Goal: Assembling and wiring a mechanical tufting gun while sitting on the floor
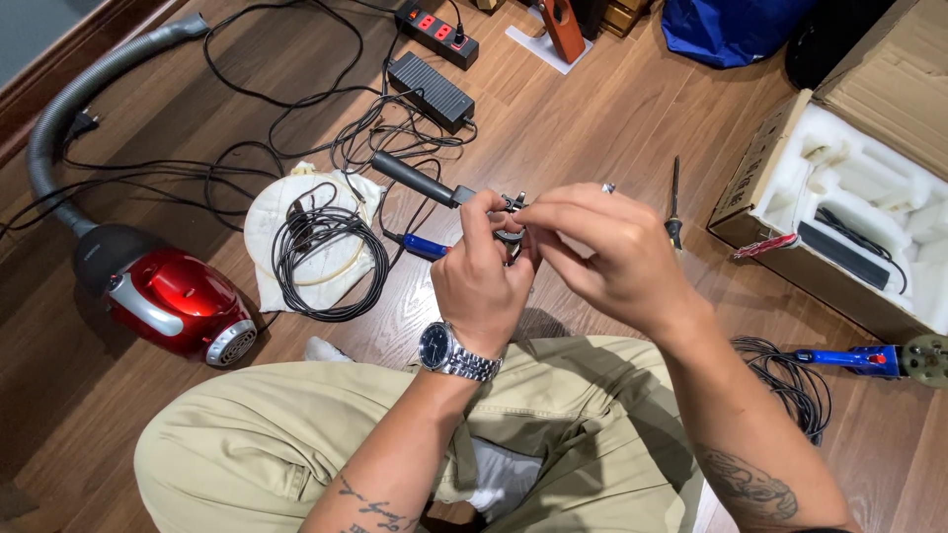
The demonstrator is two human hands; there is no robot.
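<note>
Seated cross-legged on wood floor (pixel 612 118). Left hand (pixel 481 281) and right hand (pixel 607 252) brought together, fingertips of both pinched on small dark metal part (pixel 510 235) held between them, above the knees. Screwdriver (pixel 674 202) lying just beyond right hand, untouched. Coiled black cable (pixel 326 259) and red vacuum cleaner (pixel 163 291) left of left hand. Open foam-lined box (pixel 849 212) to the right. Judged mid-work: part in hand, tools spread out, nothing packed away

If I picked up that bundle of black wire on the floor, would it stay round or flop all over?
Probably flop: the black wire coil is thin loose loops with no tie showing, so they would likely sag and spread. It looks light. It rests on a white cloth, which might drag along.
</note>
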